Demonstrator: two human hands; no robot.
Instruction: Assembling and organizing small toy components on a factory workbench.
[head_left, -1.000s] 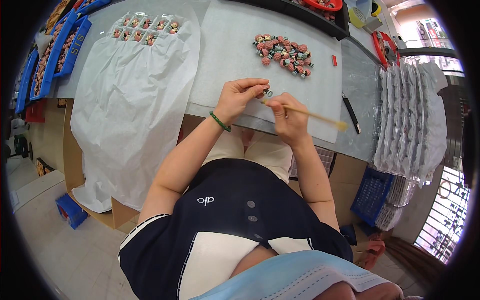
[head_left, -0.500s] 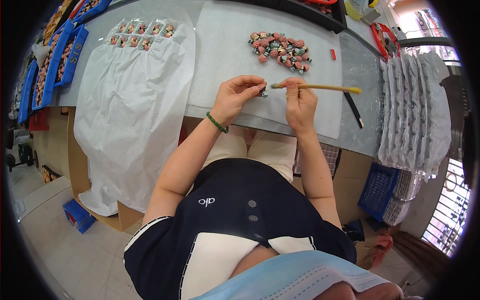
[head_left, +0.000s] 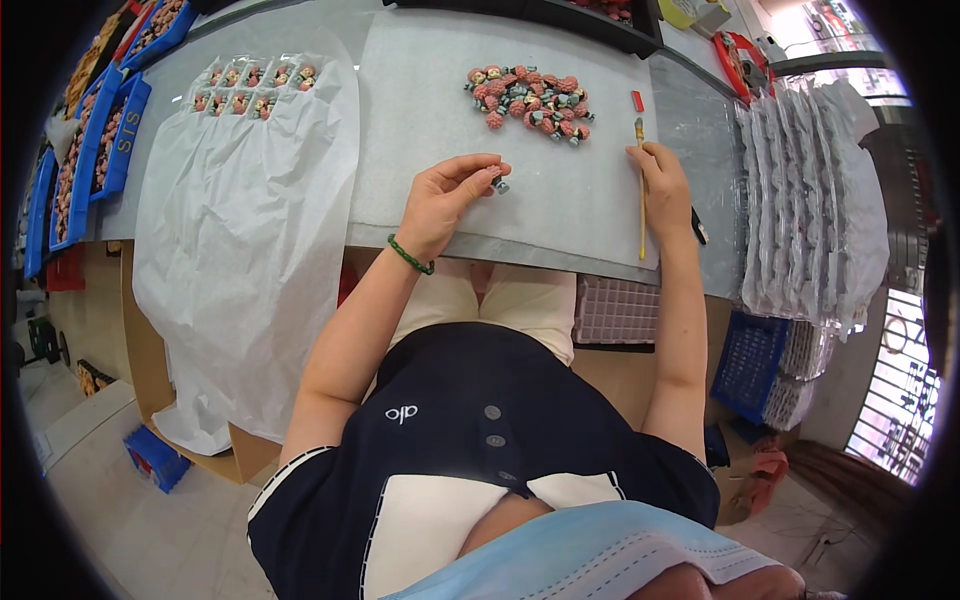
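Observation:
My left hand [head_left: 436, 208], with a green bracelet at its wrist, pinches a small figurine [head_left: 499, 183] with a pinkish-red head and grey-green lower part over the front of the white sheet [head_left: 420, 110]. At the sheet's right side, my right hand [head_left: 668, 195] has its fingertips closed on a thin wooden-handled brush [head_left: 642, 205]. The brush points away from me, bristles at the far end. Beyond my left hand lies a loose pile of similar figurines [head_left: 530, 100].
A clear compartment tray [head_left: 238, 78] of figurines stands at left, partly under white tissue [head_left: 250, 190]. A small red piece [head_left: 637, 101] lies beyond the brush. The black tool [head_left: 699, 228] is partly hidden by my right wrist. Stacked plastic trays [head_left: 810, 200] stand at right; blue bins [head_left: 120, 140] far left.
My right hand has moved right, away from the figurine, and the brush has turned from lying crosswise to pointing away from me. My left hand still holds the figurine. The whole view has shifted slightly.

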